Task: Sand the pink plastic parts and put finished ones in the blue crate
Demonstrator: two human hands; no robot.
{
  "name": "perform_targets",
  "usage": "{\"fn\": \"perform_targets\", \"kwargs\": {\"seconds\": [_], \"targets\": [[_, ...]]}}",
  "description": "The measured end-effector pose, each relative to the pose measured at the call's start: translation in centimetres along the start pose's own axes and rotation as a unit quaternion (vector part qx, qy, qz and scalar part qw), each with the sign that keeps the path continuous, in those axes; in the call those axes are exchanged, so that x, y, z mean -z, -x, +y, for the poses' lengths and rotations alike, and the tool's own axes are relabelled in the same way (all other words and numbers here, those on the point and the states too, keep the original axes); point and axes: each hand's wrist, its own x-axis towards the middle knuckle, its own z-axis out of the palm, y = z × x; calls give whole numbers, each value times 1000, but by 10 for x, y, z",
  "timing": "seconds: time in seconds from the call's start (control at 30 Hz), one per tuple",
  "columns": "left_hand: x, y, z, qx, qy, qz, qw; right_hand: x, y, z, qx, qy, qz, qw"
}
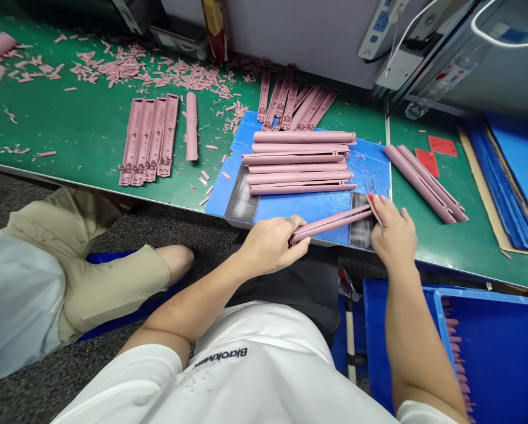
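My left hand (pixel 273 244) is closed around the near end of a long, hollow pink plastic shell (pixel 330 224), held at a slant over the front edge of the bench. At the shell's far end, my right hand (pixel 393 229) pinches a small red sandpaper piece (pixel 373 207) against it. Behind my hands, a row of similar pink shells (pixel 302 176) lies crosswise on a blue mat (pixel 299 203). Dark worn strips mark the mat, one of them under my right hand.
Two pink shells (pixel 427 182) lie at right beside red squares (pixel 442 145). Open shells (pixel 149 141) and pink scraps (pixel 126 68) cover parts of the green bench (pixel 91 153). Blue sheets (pixel 520 165) are stacked right. A blue crate (pixel 502 353) stands below. Another person's legs (pixel 118 288) are at left.
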Motion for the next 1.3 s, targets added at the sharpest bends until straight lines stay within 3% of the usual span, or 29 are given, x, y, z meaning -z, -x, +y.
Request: {"fn": "perform_targets", "kwargs": {"seconds": [0.13,0.3,0.43,0.6,0.73,0.87,0.93,1.03,1.2,1.3], "targets": [[1,-8,-10,-7,-35,-18,999,-11,3,22,-26,-27,84,996],[32,-16,-45,-6,26,68,997,-30,16,38,-72,-119,170,976],[64,-34,-83,10,-46,112,993,-33,16,37,-62,-105,163,979],[69,-52,-116,-6,-168,119,979,-29,15,29,-53,-84,157,983],[66,-57,-118,-19,-217,132,967,-27,17,25,-46,-95,157,982],[65,-80,-99,-54,-192,117,973,-25,18,21,-51,-95,147,983],[57,-109,-82,-92,-160,93,978,-24,18,19,-51,-96,142,984],[28,-179,-48,-161,-141,25,976,-25,18,18,-52,-108,146,982],[-51,-313,16,-215,-219,-98,947,-26,18,19,-53,-149,174,972],[-93,-367,41,-187,-265,-161,932,-26,20,18,-70,-169,174,968]]}}
